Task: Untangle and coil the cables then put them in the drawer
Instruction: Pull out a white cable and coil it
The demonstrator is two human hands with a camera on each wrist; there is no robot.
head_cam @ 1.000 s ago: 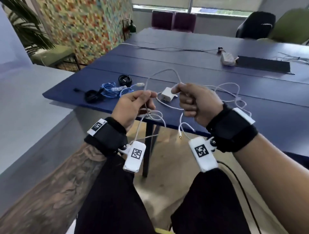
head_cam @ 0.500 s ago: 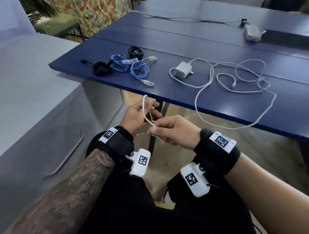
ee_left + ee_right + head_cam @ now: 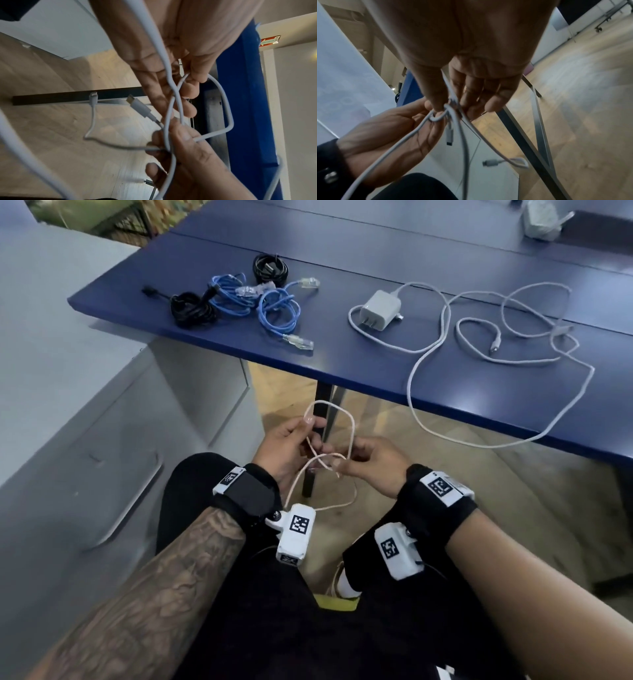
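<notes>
Both hands hold a thin white cable over my lap, below the blue table's edge. My left hand pinches the top of a loop. My right hand pinches the spot where the strands cross. In the left wrist view the cable arches between the hands and a plug hangs by the fingers. The right wrist view shows the right hand pinching the crossing, the left hand beneath it, and another plug dangling. The grey drawer front at left is closed.
On the table lie a white charger with a long loose white cable, blue network cables and two black cable coils. A black table leg stands just behind my hands.
My hands dropped from table height to my lap with the thin cable, and the view tilted down. The charger and its cable now lie on the table. The loop between my hands widened.
</notes>
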